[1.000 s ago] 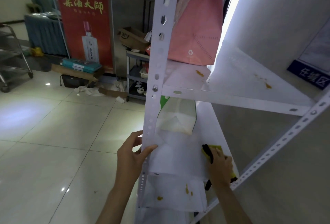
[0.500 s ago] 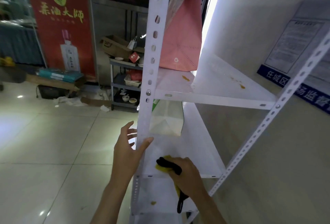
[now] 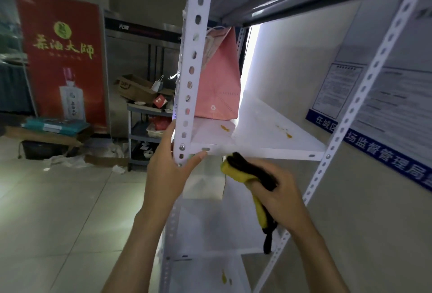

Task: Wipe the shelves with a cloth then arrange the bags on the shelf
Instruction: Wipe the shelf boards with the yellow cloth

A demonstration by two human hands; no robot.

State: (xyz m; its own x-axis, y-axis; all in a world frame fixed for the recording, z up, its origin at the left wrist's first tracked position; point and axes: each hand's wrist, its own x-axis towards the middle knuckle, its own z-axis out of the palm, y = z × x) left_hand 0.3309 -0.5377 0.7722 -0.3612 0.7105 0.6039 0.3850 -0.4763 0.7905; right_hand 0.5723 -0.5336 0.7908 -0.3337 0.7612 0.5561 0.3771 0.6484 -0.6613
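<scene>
Left hand [image 3: 168,171] gripping upright [image 3: 190,87], right hand [image 3: 279,195] clutching cloth [image 3: 243,171]; pink bag [image 3: 219,84] on stained shelf [image 3: 261,136], red banner [image 3: 62,59] behind.

White painted metal shelf [image 3: 268,129], smooth, stained; matt pink paper bag [image 3: 218,87]; soft yellow-black cloth [image 3: 247,171]; glossy floor tiles [image 3: 58,211].

Your cloth [image 3: 243,172] is yellow with a black side. The shelf [image 3: 275,138] is white, spotted with orange-yellow stains [image 3: 289,136], and its posts [image 3: 191,63] are white with rows of dark holes. The bag [image 3: 219,89] is salmon pink with a small white emblem. The banner [image 3: 63,59] behind you is red with gold lettering.
</scene>
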